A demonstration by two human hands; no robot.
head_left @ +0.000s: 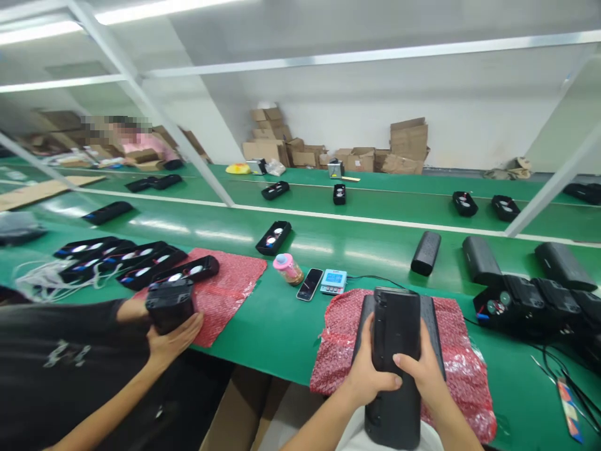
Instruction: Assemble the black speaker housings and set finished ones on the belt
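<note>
Held upright in front of me is a long black speaker (pixel 397 313), its flat side with a row of small ports or buttons facing me. My left hand (pixel 369 373) grips its left side and my right hand (pixel 422 369) its right side, both thumbs lying across the face. Behind it, another dark casing (pixel 434 332) lies on red bubble wrap (pixel 462 351); most of that casing is hidden. The lower end of the held speaker is over my lap, near a white cloth.
To my left a co-worker's hands hold a black speaker (pixel 169 307) over another red wrap. A phone (pixel 310 284), small blue-screened meter (pixel 333 281) and pink-lidded jar (pixel 288 269) stand between us. Black casings (pixel 535 297) and tweezers with cables lie at right. Open speakers sit on the green line.
</note>
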